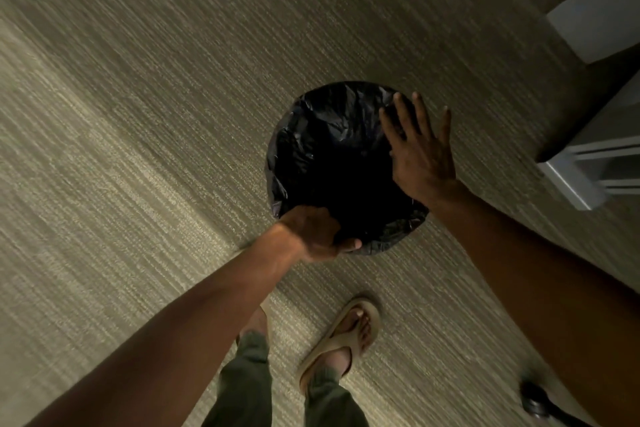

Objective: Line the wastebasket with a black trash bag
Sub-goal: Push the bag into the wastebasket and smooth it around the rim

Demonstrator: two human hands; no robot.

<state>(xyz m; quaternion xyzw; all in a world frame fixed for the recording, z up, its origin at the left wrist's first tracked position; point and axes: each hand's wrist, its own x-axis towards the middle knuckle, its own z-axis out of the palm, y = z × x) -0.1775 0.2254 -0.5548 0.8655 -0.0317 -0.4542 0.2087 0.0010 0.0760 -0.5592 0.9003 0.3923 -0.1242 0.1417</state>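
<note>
A round wastebasket stands on the carpet in front of me, seen from straight above. A black trash bag [322, 139] covers its whole opening and folds over the rim, so the basket itself is hidden. My left hand [317, 232] grips the bag-covered rim at the near edge, thumb outside and fingers curled inside. My right hand [420, 146] hovers flat over the right side of the opening, fingers spread and holding nothing.
Beige striped carpet [138, 114] surrounds the basket. White furniture [595, 28] stands at the far right, with a lower white frame [571, 180] close to the basket. My feet in sandals [346, 340] are just behind it. A dark caster wheel [535, 399] sits at bottom right.
</note>
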